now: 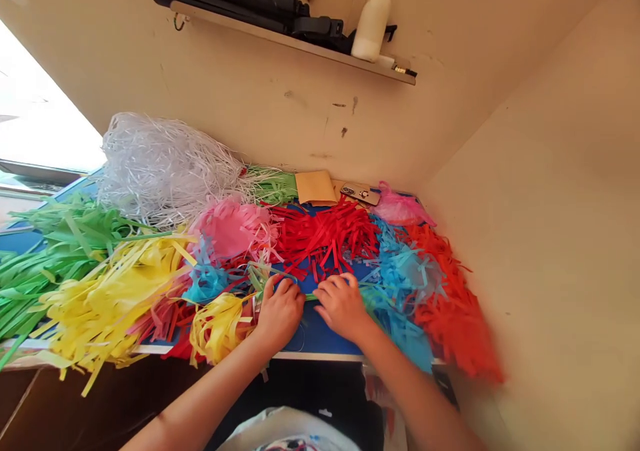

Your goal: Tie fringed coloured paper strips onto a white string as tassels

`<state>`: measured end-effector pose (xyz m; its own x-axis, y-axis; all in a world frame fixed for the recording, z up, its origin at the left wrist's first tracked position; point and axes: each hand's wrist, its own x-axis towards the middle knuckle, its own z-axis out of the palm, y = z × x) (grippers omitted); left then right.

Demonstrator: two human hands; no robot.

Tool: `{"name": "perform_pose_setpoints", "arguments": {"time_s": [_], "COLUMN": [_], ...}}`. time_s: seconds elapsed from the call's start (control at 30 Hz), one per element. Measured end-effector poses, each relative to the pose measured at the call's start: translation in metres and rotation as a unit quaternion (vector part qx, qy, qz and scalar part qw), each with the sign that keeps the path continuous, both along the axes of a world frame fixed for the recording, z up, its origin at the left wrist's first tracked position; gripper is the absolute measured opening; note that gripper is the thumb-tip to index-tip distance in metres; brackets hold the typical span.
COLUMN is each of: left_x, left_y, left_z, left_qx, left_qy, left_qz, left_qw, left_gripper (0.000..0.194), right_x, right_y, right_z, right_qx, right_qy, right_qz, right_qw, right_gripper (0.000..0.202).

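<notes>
My left hand (283,308) and my right hand (343,304) are close together low over the blue tabletop (330,334), fingers curled down. A thin green strip (311,297) spans the small gap between them, and both hands appear closed on it, though their fingertips are partly hidden. Pale green strips (258,275) stick out beyond my left hand. Beside that wrist lies a yellow fringed bunch (220,328); a light-blue fringed bunch (400,304) spreads to the right of my right hand. Red fringe (325,234) lies just behind both hands.
Green (55,258), yellow (123,284), pink (235,228) and orange-red (455,311) fringe crowd the table around a white stringy heap (165,168). A phone (361,193) and brown envelope (316,188) lie by the wall. A shelf (300,40) holds a white bottle (373,21).
</notes>
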<state>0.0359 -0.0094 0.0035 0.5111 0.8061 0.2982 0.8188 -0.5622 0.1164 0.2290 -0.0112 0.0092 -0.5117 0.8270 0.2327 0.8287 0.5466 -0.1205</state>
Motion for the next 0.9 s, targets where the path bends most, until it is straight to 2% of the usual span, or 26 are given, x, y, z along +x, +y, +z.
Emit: {"name": "perform_pose_setpoints", "arguments": {"time_s": [0.1,0.2,0.3,0.47,0.63,0.7,0.77,0.83,0.9], "left_x": [-0.013,-0.026,-0.033,-0.028,-0.019,-0.017,-0.017,-0.017,-0.016], "left_y": [0.0,0.003,0.006,0.012,0.015,0.015,0.013,0.011,0.008], "left_z": [-0.008,-0.011,-0.008,-0.003,0.0,0.002,0.005,0.007,0.008], "left_qx": [-0.019,-0.037,-0.068,-0.095,-0.084,-0.075,-0.062,-0.048,-0.038], "left_qy": [-0.033,-0.063,-0.078,-0.046,-0.007,-0.002,-0.002,-0.002,-0.001], "left_qz": [-0.001,0.008,0.021,0.051,0.054,0.055,0.032,-0.006,-0.032], "left_qw": [0.999,0.997,0.994,0.993,0.995,0.996,0.998,0.999,0.999], "left_gripper": [0.021,0.023,0.022,0.031,0.027,0.021,0.016,0.021,0.024], "right_x": [0.001,0.015,0.027,0.024,0.017,0.017,0.018,0.021,0.023], "right_y": [-0.003,-0.001,0.003,0.013,0.023,0.024,0.022,0.018,0.015], "right_z": [-0.012,-0.023,-0.024,-0.021,-0.021,-0.017,-0.012,-0.008,-0.007], "right_qx": [0.005,-0.047,-0.096,-0.126,-0.134,-0.125,-0.114,-0.086,-0.04], "right_qy": [0.019,0.079,0.112,0.11,0.091,0.083,0.074,0.059,0.032], "right_qz": [0.002,-0.05,-0.09,-0.124,-0.153,-0.144,-0.107,-0.032,0.045], "right_qw": [1.0,0.995,0.985,0.978,0.975,0.978,0.985,0.994,0.998], "right_gripper": [0.015,0.013,0.006,0.012,0.016,0.012,0.006,0.002,0.006]}}
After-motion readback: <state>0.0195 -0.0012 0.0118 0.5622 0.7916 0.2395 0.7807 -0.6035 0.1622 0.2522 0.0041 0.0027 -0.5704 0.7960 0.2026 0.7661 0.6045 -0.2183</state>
